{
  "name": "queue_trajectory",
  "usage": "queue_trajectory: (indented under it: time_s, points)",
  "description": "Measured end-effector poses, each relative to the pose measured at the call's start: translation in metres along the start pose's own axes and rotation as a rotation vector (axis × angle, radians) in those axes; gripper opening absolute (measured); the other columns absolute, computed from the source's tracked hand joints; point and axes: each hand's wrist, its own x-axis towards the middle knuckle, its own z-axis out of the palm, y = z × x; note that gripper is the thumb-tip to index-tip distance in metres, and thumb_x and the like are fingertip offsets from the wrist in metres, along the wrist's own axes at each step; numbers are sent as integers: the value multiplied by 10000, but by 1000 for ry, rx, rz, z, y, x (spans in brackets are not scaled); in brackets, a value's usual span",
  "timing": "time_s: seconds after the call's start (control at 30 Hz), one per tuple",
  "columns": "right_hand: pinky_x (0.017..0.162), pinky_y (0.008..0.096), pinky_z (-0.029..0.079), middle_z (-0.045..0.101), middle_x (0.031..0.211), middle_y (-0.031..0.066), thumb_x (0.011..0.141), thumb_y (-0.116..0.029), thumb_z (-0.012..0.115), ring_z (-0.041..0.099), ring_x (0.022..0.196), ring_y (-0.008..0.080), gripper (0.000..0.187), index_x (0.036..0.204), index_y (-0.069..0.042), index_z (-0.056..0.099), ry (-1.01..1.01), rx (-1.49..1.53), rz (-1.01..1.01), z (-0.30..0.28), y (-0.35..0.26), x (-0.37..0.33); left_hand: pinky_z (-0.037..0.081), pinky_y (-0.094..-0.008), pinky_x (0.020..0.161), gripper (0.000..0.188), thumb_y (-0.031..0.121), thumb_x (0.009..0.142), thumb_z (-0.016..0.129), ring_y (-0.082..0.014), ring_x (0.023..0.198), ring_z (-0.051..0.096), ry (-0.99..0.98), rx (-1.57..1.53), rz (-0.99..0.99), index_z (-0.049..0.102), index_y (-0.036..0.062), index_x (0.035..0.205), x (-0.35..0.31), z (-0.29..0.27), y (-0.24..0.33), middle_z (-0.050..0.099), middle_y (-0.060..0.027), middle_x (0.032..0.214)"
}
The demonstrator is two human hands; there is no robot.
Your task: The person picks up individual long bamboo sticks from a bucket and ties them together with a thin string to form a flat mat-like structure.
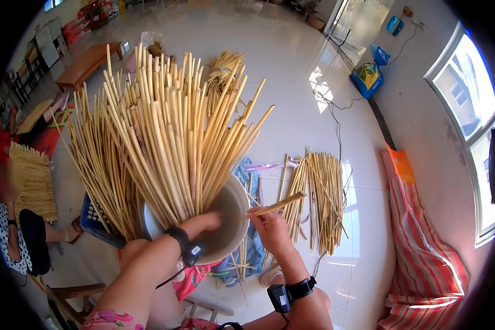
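A white bucket (237, 199) stands before me, with a big bundle of pale straw-coloured reed stalks (173, 121) fanning up out of it. My left hand (203, 222) reaches into the bucket beside the lower ends of the stalks. Motion smears its fingers, so whether it grips anything does not show. Just right of the bucket's rim, my right hand (270, 226) pinches a short piece of reed stalk (283, 203), which slants up to the right. Each wrist wears a black strap with a small device.
More stalks stand in a blue basket (93, 215) at left. Cut stalks (325, 201) lie on the floor at right, near blue cloth (253, 247). A striped sack (423, 242) leans by the wall. Another person (14, 214) sits far left beside a woven reed mat (33, 181).
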Motion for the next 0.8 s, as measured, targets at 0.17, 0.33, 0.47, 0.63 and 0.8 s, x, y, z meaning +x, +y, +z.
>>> queue_trajectory:
  time_s: [0.17,0.33,0.47,0.63,0.8]
  points:
    - [638,309,473,619,824,159,878,-105,611,605,693,251,141,961,7,624,10,73,77,-8,-8,2,445,-332,812,279,232,957,426,-240,872,582,-56,146,39,537,37,1123,-13,-14,74,612,-150,974]
    - [544,210,396,542,682,-9,930,-125,571,469,601,57,143,976,5,608,202,222,64,-14,-13,5,431,-306,740,334,324,1006,367,-164,745,508,105,-233,422,528,32,983,-39,-2,118,515,-72,772]
    - [544,233,403,535,671,17,931,-139,564,477,596,78,146,930,5,587,378,204,37,-23,-18,6,416,-317,692,331,329,1010,366,-174,698,475,67,-169,420,508,37,948,-51,-5,147,475,-70,723]
    - [455,191,276,432,608,-35,981,-210,482,361,512,28,219,843,-50,539,680,436,11,-50,-16,12,414,-350,673,281,292,993,407,-234,695,502,30,28,393,496,33,932,-53,-9,125,508,-107,740]
    - [430,198,208,327,577,-59,1001,-263,435,261,484,20,289,776,-86,470,926,607,62,-87,-11,12,436,-355,697,264,269,984,416,-266,722,545,-33,84,353,517,25,981,-57,-19,118,567,-134,796]
